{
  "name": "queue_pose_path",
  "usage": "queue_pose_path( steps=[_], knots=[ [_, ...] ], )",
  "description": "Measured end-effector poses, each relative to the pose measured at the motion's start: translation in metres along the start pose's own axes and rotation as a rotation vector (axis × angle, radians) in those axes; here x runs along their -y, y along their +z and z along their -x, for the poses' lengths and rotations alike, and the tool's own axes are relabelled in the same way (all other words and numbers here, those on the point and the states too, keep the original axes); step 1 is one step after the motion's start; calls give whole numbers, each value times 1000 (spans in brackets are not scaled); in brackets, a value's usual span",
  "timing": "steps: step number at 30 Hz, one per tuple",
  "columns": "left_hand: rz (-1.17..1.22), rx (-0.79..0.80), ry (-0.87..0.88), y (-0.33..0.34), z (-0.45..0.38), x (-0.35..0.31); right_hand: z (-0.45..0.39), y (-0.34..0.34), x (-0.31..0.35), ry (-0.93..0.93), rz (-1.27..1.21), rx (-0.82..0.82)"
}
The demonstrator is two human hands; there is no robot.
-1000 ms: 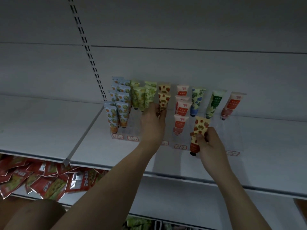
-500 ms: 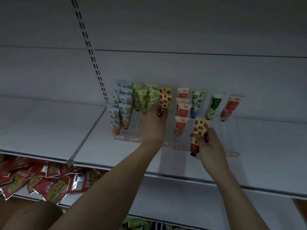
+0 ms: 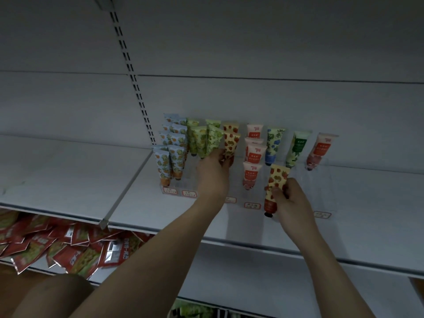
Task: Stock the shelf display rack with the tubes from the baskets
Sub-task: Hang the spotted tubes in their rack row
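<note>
Left hand (image 3: 214, 173) up at the clear display rack (image 3: 325, 180) on the white shelf (image 3: 68, 180), fingers pinching a strawberry tube (image 3: 230, 145) in its slot; right hand (image 3: 290, 200) grips another strawberry tube (image 3: 275, 187) (cap down) just in front of rack, hands apart

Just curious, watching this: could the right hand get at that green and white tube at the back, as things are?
Probably not right away. The right hand is already holding a strawberry tube, so it has no free grip. The path looks open, though: nothing stands between it and the green and white tube.
</note>
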State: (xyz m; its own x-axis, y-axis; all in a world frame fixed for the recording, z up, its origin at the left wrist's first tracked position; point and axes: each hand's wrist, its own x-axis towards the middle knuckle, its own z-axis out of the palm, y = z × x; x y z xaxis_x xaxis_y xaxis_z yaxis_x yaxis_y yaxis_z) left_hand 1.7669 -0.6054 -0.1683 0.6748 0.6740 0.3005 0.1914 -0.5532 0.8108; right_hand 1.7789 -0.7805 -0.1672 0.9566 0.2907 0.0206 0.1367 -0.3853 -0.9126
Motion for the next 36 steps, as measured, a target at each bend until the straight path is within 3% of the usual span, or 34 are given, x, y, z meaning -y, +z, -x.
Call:
queue_pose_path(
  steps=[24, 31, 36],
  knots=[
    [64, 33, -87, -5, 1, -10, 1, -2, 2, -35, 3, 14],
    [-40, 17, -21, -5, -3, -21, 1, -3, 1, -41, -25, 21],
    [53, 26, -69, -6, -7, -15, 1, -3, 0, -43, -25, 24]
  ],
)
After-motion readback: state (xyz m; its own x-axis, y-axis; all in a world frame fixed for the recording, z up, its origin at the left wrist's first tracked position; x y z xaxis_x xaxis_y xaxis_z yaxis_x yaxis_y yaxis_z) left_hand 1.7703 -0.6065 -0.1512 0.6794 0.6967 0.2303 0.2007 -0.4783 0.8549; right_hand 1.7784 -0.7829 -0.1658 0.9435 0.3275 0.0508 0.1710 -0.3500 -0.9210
